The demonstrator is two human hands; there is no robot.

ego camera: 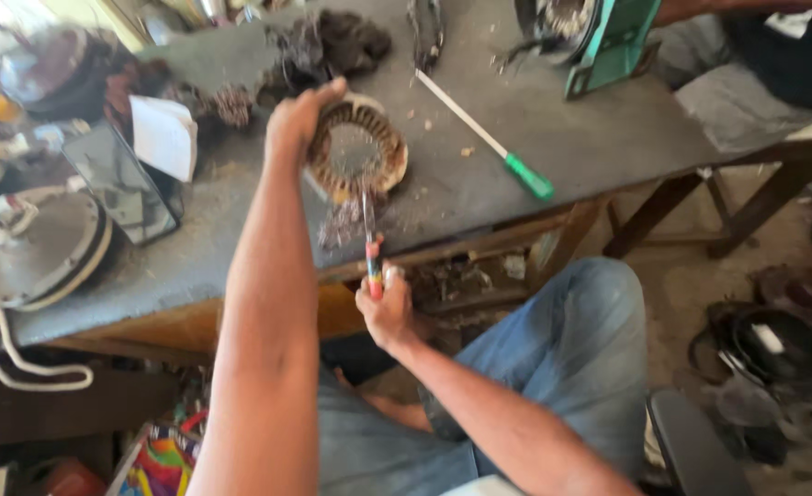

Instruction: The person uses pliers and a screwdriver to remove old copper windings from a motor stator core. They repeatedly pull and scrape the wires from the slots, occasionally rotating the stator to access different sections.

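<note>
A round motor stator with copper windings lies on the grey workbench. My left hand grips its far left rim and holds it down. My right hand is closed on the red handle of pliers, whose thin metal jaws reach up into the near edge of the stator. A tangle of loose copper wire lies on the bench just below the stator.
A green-handled screwdriver lies to the right of the stator. A dark phone and white paper sit to the left, beside a round fan housing. A green tool stands at the back. Motor parts lie on the floor at right.
</note>
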